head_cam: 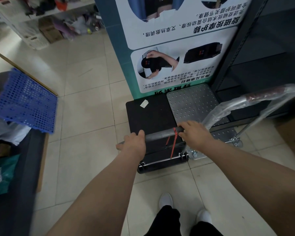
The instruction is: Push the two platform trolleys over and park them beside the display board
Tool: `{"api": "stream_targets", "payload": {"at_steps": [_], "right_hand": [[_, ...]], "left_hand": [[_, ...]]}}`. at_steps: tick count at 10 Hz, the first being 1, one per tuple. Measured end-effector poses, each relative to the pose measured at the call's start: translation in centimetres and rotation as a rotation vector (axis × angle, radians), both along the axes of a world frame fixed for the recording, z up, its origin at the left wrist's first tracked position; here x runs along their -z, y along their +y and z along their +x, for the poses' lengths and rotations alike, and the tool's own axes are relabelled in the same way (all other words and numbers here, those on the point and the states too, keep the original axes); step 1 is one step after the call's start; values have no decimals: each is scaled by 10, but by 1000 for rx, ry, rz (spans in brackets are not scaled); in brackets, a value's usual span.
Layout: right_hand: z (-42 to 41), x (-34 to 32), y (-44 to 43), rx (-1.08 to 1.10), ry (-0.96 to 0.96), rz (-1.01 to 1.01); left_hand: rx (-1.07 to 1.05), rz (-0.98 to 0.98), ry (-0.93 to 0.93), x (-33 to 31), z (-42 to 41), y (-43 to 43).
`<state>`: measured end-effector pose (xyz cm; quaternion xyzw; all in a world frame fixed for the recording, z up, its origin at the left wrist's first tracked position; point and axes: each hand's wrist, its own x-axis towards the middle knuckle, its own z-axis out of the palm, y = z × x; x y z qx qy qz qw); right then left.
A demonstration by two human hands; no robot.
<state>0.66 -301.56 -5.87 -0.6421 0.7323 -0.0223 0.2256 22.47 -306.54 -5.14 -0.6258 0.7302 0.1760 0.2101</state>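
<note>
Black trolley (152, 114) handle (160, 135) – gripped by both hands' fingers (140, 133), beside display board (174, 48)

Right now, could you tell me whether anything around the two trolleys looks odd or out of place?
A few things: the display board stands upside down, its text inverted. The grey trolley has plastic wrap hanging loose from its handle. A red cord dangles from the black trolley handle, between the left hand and right hand.
</note>
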Motion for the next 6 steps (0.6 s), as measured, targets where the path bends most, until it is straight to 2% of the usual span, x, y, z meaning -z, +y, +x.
{"api": "stream_targets", "payload": {"at_steps": [4, 6], "right_hand": [[-12, -11, 5, -37, 29, 90], [-29, -33, 13, -31, 90, 102]], "left_hand": [[39, -20, 28, -3, 3, 5], [168, -43, 63, -21, -12, 1]]}}
